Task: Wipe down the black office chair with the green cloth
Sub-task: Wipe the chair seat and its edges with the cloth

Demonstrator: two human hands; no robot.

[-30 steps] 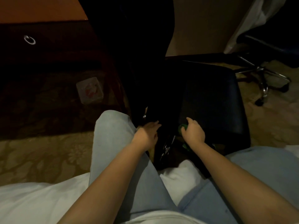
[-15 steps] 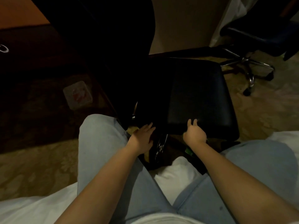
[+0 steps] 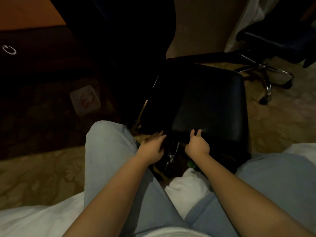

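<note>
Left hand (image 3: 152,146) flat, fingers straight, resting on the near left edge of the black office chair (image 3: 210,103). Right hand (image 3: 197,146) beside it, fingers straight against the seat's near edge. Green cloth (image 3: 190,163) seen only as a small scrap just below the right wrist.

Dim shot: both hands at the front edge of the black chair seat (image 3: 208,106), left hand (image 3: 152,146) flat with fingers straight against the dark underside by the left corner, right hand (image 3: 197,145) with fingertips up on the seat edge. Small bit of green cloth (image 3: 191,163) shows just below the right wrist; can't tell if it's held. Second chair (image 3: 266,43) far right on the carpet (image 3: 34,177), well apart.
</note>
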